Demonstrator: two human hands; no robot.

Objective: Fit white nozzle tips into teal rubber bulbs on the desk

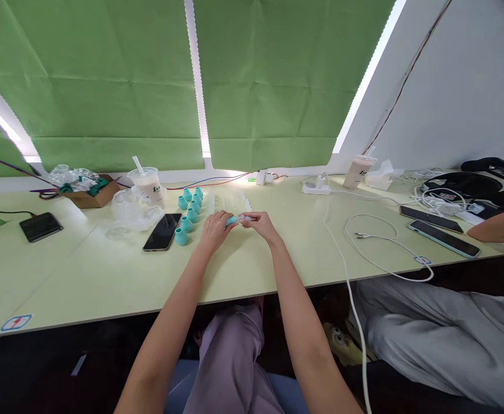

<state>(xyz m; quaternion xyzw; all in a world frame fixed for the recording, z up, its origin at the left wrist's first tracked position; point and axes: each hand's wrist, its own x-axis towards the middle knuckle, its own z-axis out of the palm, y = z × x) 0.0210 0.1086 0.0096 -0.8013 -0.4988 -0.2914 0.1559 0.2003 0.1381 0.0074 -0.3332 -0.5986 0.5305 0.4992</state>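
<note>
My left hand (215, 230) is closed around a small teal piece (230, 221) over the table. From the right, my right hand (260, 225) pinches a small whitish, clear-looking piece (245, 218) that meets the teal one; its exact kind is too small to make out. Left of my hands stand two rows of teal bulb-shaped pieces (181, 236) with narrow open necks. Just beyond my fingers lie several pale translucent strips (245, 201), side by side.
A black phone (162, 232) lies left of the teal pieces, near a crumpled plastic bag (126, 210) and a drink cup (149, 187). A white cable (342, 253) crosses the table at right and hangs over the edge. Another person's arm (499, 225) rests at far right near two phones.
</note>
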